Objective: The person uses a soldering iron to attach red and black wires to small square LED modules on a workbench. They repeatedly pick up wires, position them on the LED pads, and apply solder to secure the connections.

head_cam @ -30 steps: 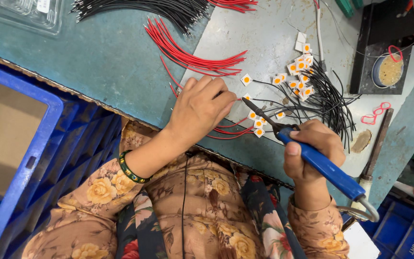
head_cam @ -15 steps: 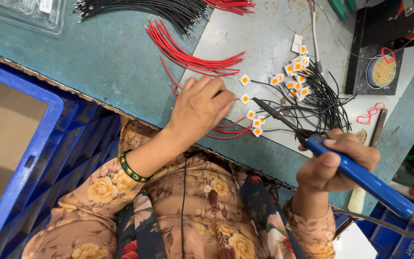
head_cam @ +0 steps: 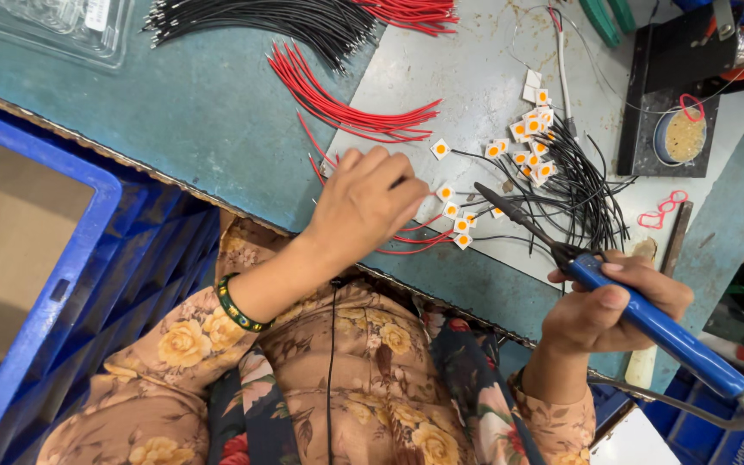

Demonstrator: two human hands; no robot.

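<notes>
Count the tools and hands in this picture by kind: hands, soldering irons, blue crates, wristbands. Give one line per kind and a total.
Hands: 2, left hand and right hand
Soldering irons: 1, iron in the right hand
Blue crates: 1, crate
Wristbands: 1, wristband
Total: 5

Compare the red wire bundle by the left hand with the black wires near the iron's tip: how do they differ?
The red wire bundle lies loose and fanned, ends bare; the black wires are tangled, and many end in small white-and-orange square chips. The red sits on the teal mat's edge, the black on the grey plate. Both are thin insulated leads.
</notes>
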